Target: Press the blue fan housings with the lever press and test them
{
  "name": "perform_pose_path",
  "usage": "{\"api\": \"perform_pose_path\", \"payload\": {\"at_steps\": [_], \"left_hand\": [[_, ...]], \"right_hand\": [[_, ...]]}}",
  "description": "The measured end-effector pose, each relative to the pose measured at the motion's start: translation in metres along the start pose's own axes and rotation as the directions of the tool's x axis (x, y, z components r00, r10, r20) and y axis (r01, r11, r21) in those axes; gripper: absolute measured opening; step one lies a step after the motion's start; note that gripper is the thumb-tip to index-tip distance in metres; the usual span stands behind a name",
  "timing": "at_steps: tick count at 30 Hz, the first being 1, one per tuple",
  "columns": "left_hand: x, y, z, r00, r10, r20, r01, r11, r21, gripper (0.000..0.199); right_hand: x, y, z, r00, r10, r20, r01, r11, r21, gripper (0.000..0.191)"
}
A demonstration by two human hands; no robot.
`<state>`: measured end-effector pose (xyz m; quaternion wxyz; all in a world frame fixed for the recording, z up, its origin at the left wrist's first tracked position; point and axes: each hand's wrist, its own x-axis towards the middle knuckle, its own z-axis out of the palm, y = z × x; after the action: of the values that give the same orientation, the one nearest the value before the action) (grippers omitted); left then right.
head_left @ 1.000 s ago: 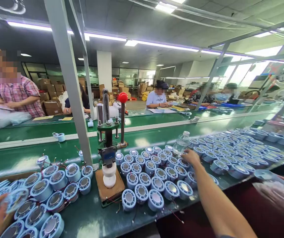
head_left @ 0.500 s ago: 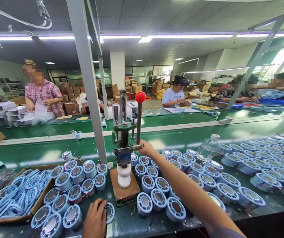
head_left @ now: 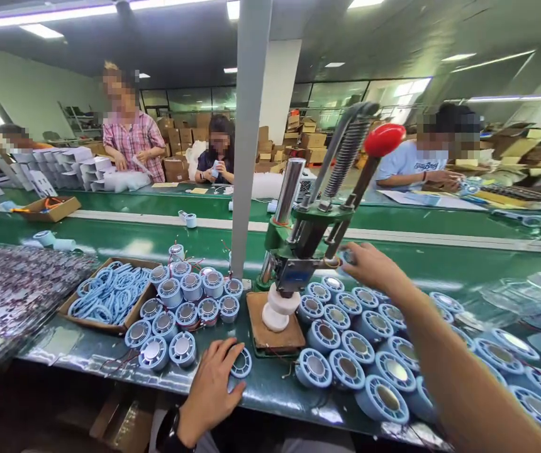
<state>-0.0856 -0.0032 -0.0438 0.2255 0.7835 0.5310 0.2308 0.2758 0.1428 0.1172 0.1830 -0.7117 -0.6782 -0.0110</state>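
Observation:
A hand press (head_left: 294, 270) with a red ball lever leans over a brown base plate (head_left: 261, 340), two white round blocks (head_left: 277, 308) under its ram. To its left, my left hand (head_left: 214, 384) rests on the table, its fingers and thumb around the left side of a round light-blue spoked part (head_left: 241, 363). Across the press, my right hand (head_left: 372, 267) is closed by the lever's hub, with a small light-blue piece (head_left: 347, 255) at its fingertips, mostly hidden. Several light-blue round speakers (head_left: 183, 348) stand on the left; more speakers (head_left: 355, 346) fill the right.
Light-blue rings (head_left: 114, 292) fill a cardboard box (head_left: 70, 314) at left, beside a pile of clear-wrapped parts (head_left: 25, 296). A grey post (head_left: 246, 157) rises behind the press. Across the green belt (head_left: 195, 245) several people are at work. A clear plastic bottle (head_left: 520, 292) lies among the speakers.
The view has swung left and tilted, so the press now appears further right and slanted. My right hand has drawn slightly off the lever hub; a light-blue piece shows at its fingers. My left hand's fingers have spread around the round part.

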Motion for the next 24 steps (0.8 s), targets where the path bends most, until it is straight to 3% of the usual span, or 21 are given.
{"api": "perform_pose_path", "payload": {"at_steps": [2, 4, 7, 9, 12, 14, 16, 18, 20, 22, 24], "left_hand": [[0.001, 0.002, -0.001, 0.998, 0.013, 0.055, -0.014, 1.0, 0.012, 0.073], [0.003, 0.005, -0.003, 0.996, 0.022, 0.083, -0.024, 0.999, 0.025, 0.074], [0.006, 0.009, -0.006, 0.998, -0.008, 0.064, 0.003, 0.997, 0.074, 0.071], [0.007, 0.009, -0.008, 0.997, 0.005, 0.073, -0.013, 0.995, 0.103, 0.072], [0.004, 0.003, -0.008, 0.994, 0.074, 0.079, -0.079, 0.995, 0.067, 0.065], [-0.001, -0.003, -0.007, 0.998, 0.062, -0.016, -0.062, 0.998, -0.01, 0.056], [-0.009, -0.005, -0.006, 0.985, -0.036, -0.171, 0.016, 0.994, -0.112, 0.052], [-0.019, -0.001, -0.006, 0.952, -0.137, -0.274, 0.085, 0.978, -0.192, 0.058], [-0.026, 0.01, -0.007, 0.946, -0.156, -0.285, 0.098, 0.973, -0.208, 0.065], [-0.028, 0.023, -0.009, 0.965, -0.094, -0.245, 0.053, 0.984, -0.169, 0.069], [-0.024, 0.033, -0.009, 0.98, -0.009, -0.199, -0.012, 0.995, -0.102, 0.069]], "right_hand": [[-0.05, 0.01, -0.014, 0.984, -0.153, 0.094, 0.148, 0.987, 0.067, 0.043], [-0.111, 0.001, -0.015, 0.909, -0.395, 0.136, 0.366, 0.909, 0.198, 0.048], [-0.185, -0.045, 0.008, 0.739, -0.645, 0.197, 0.552, 0.746, 0.372, 0.06], [-0.208, -0.082, 0.034, 0.692, -0.679, 0.245, 0.535, 0.711, 0.457, 0.063], [-0.209, -0.118, 0.074, 0.713, -0.669, 0.212, 0.48, 0.685, 0.548, 0.053], [-0.206, -0.124, 0.094, 0.725, -0.676, 0.134, 0.492, 0.644, 0.586, 0.048], [-0.209, -0.122, 0.11, 0.763, -0.646, 0.007, 0.513, 0.612, 0.602, 0.054], [-0.219, -0.121, 0.127, 0.849, -0.508, -0.145, 0.481, 0.63, 0.61, 0.063], [-0.23, -0.123, 0.145, 0.92, -0.306, -0.246, 0.392, 0.679, 0.621, 0.067], [-0.238, -0.129, 0.164, 0.947, -0.163, -0.276, 0.307, 0.708, 0.636, 0.065], [-0.242, -0.136, 0.18, 0.96, -0.109, -0.258, 0.259, 0.7, 0.666, 0.061]]}}
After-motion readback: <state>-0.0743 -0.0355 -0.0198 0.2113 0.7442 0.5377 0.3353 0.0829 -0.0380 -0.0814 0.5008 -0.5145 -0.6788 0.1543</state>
